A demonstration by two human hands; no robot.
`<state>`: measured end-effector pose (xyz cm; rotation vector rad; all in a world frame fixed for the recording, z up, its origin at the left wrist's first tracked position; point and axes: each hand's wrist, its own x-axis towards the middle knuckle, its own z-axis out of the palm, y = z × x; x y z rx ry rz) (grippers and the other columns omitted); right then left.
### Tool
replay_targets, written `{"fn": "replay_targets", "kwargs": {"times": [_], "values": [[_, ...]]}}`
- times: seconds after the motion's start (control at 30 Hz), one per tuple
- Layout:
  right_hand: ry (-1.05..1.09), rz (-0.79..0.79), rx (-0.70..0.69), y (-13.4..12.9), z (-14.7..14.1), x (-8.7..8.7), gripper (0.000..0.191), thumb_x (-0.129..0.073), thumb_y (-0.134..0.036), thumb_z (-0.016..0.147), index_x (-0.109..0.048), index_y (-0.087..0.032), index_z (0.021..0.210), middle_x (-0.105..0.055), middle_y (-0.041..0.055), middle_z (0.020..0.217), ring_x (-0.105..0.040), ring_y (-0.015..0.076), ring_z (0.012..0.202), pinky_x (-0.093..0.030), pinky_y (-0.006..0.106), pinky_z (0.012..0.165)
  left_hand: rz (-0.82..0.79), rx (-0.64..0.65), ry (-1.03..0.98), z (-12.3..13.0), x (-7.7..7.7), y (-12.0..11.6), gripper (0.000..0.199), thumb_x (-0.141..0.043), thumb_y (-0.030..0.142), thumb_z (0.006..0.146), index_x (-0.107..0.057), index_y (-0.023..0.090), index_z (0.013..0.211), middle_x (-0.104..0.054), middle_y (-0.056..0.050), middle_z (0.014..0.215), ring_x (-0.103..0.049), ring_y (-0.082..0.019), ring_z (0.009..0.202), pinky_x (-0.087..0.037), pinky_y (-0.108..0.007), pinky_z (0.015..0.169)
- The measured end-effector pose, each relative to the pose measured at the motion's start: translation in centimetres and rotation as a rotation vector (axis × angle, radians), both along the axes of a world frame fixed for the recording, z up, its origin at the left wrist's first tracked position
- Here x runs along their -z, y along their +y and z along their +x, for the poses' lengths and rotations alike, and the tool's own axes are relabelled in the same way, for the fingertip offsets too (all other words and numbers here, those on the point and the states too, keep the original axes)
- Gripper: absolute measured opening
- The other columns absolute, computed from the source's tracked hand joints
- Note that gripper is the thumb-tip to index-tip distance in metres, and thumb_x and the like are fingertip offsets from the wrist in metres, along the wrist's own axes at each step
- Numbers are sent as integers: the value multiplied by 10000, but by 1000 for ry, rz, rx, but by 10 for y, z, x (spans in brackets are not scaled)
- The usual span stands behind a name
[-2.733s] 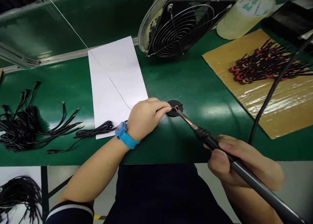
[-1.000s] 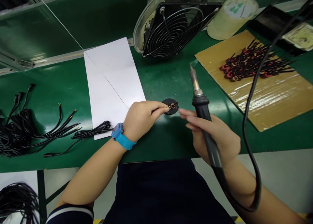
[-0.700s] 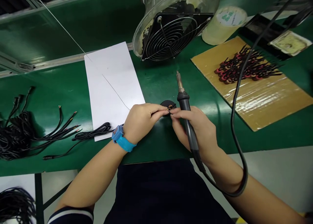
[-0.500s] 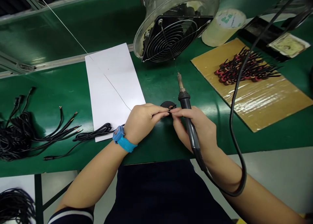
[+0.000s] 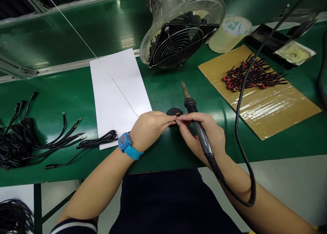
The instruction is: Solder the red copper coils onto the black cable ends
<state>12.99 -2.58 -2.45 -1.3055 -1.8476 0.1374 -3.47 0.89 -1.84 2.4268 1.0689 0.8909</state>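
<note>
My right hand is closed around a soldering iron, its bare metal tip pointing up and away over the bench. The thumb and forefinger of that hand also pinch at something tiny. Meeting them fingertip to fingertip, my left hand is closed in a pinch on a thin wire, mostly hidden by the fingers. A fine solder wire runs down across the white sheet to my left hand. Just behind the fingertips lies a round black part with a small copper-coloured ring. A coiled black cable leads under my left wrist.
A fan with a wire guard hangs beyond the hands. Right, a brown board carries a heap of small red-black wired parts. A tape roll stands behind it. Black cables lie left; a white sheet lies between.
The soldering iron has tilted slightly, its tip now lower and further left. My right fingertips have shifted a little towards my left ones. The view has moved slightly.
</note>
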Motion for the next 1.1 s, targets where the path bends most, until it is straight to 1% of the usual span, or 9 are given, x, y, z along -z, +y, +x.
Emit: {"fn": "replay_targets", "kwargs": {"times": [0.1, 0.23, 0.33, 0.5, 0.63, 0.7, 0.83, 1.0, 1.1], "values": [[-6, -11, -33, 1, 2, 0, 203, -638, -151, 777, -525, -202, 937, -632, -8, 836, -622, 100, 713, -508, 208, 621, -24, 13, -3, 0, -1, 0, 193, -572, 203, 850, -711, 106, 941, -735, -61, 836, -681, -171, 760, -547, -253, 689], [-6, -36, -119, 4, 6, 4, 193, -593, -132, 803, -501, -224, 945, -632, -9, 865, -627, 122, 789, -513, 245, 677, -371, -56, -13, -2, -14, 2, 193, -571, 243, 855, -719, 156, 944, -729, -43, 907, -667, -148, 807, -523, -232, 744], [-10, -42, -160, 7, 7, 7, 186, -554, -118, 824, -494, -235, 955, -624, -1, 894, -620, 129, 825, -506, 253, 672, -631, -88, 41, -2, -25, 6, 217, -528, 279, 872, -723, 188, 902, -724, -17, 886, -649, -139, 784, -498, -227, 699], [-11, -12, -210, 7, 9, 7, 244, -551, -67, 805, -487, -229, 975, -636, 5, 892, -612, 128, 843, -507, 265, 703, -852, -108, 77, 1, -28, 13, 243, -498, 288, 845, -702, 178, 771, -695, -1, 747, -593, -126, 641, -443, -226, 571], [110, -2, -152, 7, 17, 2, 261, -632, -77, 743, -501, -212, 922, -647, 2, 865, -630, 115, 777, -520, 268, 734, -915, -126, 18, 2, -24, 15, 217, -511, 279, 807, -694, 182, 742, -691, -10, 740, -609, -139, 674, -453, -222, 591], [132, -59, -114, 9, 22, 1, 257, -644, -102, 733, -493, -209, 911, -656, 10, 890, -636, 117, 758, -527, 274, 723, -905, -143, 1, 3, -24, 15, 220, -509, 261, 795, -678, 176, 681, -690, -17, 732, -617, -141, 674, -458, -218, 587], [48, -197, -122, 17, 25, 3, 249, -654, -150, 734, -485, -208, 908, -667, 11, 988, -647, 110, 763, -531, 237, 667, -870, -181, -17, 4, -23, 15, 223, -514, 269, 779, -672, 172, 655, -665, -14, 647, -602, -139, 620, -455, -217, 551], [32, -208, -106, 22, 20, 9, 212, -652, -152, 748, -510, -206, 895, -673, -18, 888, -657, 108, 753, -518, 201, 629, -883, -212, -105, 4, -16, 15, 225, -510, 281, 786, -695, 166, 727, -678, -27, 672, -610, -138, 602, -467, -216, 514], [31, -200, -107, 22, 21, 12, 207, -650, -179, 760, -511, -206, 911, -662, -16, 870, -654, 117, 769, -518, 215, 637, -834, -218, -136, 5, -13, 14, 209, -511, 251, 789, -691, 175, 713, -685, -26, 668, -619, -136, 593, -473, -214, 512]]}}
